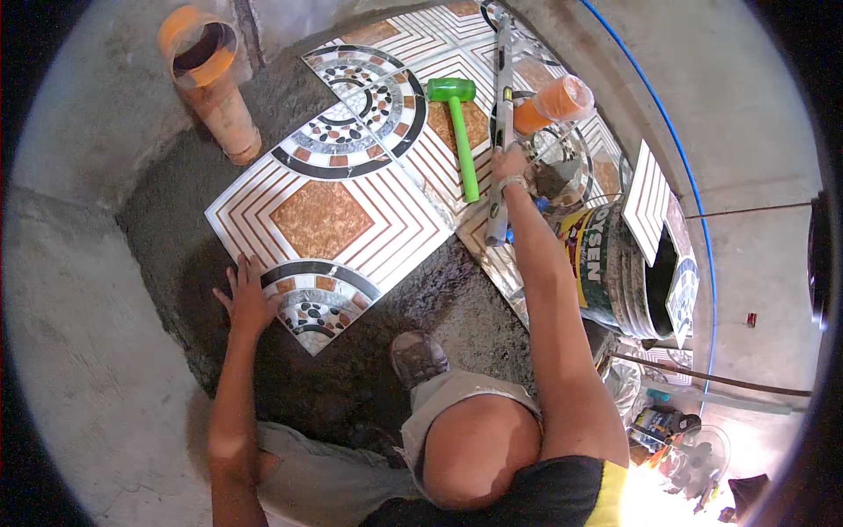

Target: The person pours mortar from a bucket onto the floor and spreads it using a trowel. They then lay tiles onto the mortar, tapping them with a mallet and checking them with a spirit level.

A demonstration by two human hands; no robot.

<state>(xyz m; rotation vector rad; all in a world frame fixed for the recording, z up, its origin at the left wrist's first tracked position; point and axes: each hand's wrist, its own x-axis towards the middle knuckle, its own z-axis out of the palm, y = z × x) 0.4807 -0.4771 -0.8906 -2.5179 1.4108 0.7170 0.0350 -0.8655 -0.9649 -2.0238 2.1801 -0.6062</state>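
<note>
My left hand (250, 299) is open, its spread fingers resting on the left edge and corner of a patterned floor tile (413, 230). The tile has brown and white stripes, a brown diamond and a pebble-pattern arc, and lies on dark wet mortar (176, 246). Stretched out to the far right, my right hand (509, 165) is closed around a long metal spirit level (503, 79) lying over the laid tiles. Left of the level lies a green mallet (463, 149). A blue handle (538, 205) partly shows beside my right wrist; its tool is partly hidden.
An orange pipe (211, 97) rises from the mortar at far left. Another orange pipe (553, 104), plastic-covered, stands right of the level. A bucket (606, 263) at right has cut tiles (645, 206) against its mouth. A blue hose (676, 145) runs along the right wall.
</note>
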